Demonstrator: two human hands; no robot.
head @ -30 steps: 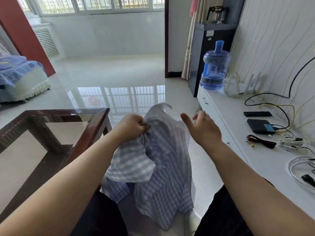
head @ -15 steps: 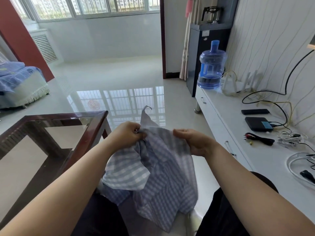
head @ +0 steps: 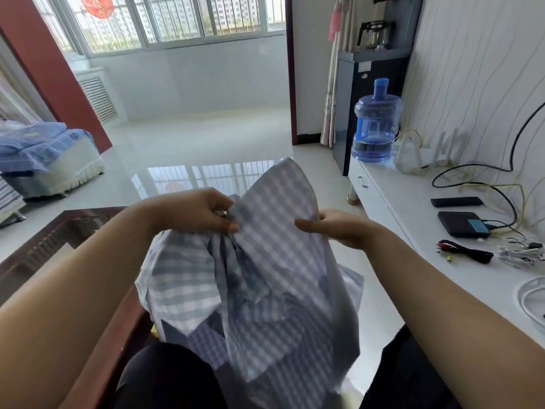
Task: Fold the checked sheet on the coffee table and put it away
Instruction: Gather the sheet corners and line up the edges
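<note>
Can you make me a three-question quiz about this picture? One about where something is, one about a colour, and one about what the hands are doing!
1. Where does the big see-through water bottle stand?
A. on the floor
B. on the long white cabinet
C. on the glass-topped wooden coffee table

2. What colour is the bottle's cap?
A. red
B. green
C. blue

3. What are the hands doing to the blue-and-white checked sheet?
A. both hold it up
B. one holds it
C. neither touches it

Answers: 1 B, its base sits on the cabinet's far end. 2 C, cap and bottle are blue. 3 A, the left hand bunches it and the right hand grips its edge.
</note>
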